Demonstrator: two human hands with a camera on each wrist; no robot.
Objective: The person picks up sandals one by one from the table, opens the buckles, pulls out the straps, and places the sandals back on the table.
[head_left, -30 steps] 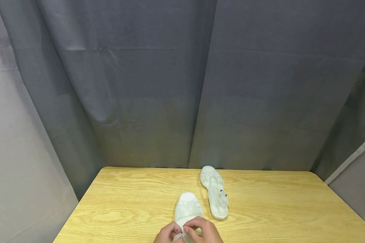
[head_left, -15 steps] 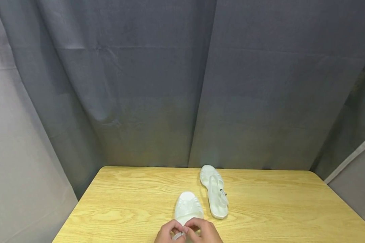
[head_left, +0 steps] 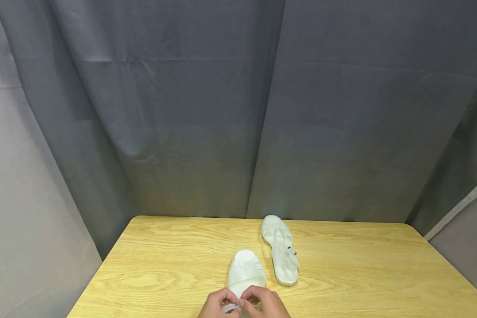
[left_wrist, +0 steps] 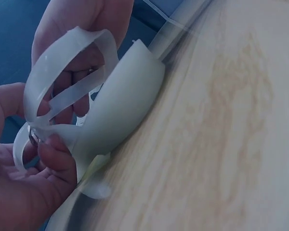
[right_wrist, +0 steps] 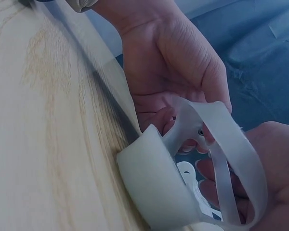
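Note:
In the head view, a translucent white jelly sandal lies toe away from me at the front of the table. My left hand pinches its ankle strap by the small metal buckle, in thumb and fingers. Beside it, my right hand pinches the strap close to the buckle, the fingertips of both hands nearly meeting. The strap loops up above the sandal's heel in the wrist views. Fingers partly cover the buckle, so whether the strap runs through it I cannot tell.
Farther back and to the right lies a second matching sandal with its own buckle. Both rest on a light wood-grain table. Grey curtains hang behind and along the sides.
Both hands stay at the strap with only small finger movements. The strap piece in my left hand has turned slightly, and the fingertips have drawn closer together. Neither sandal has noticeably moved.

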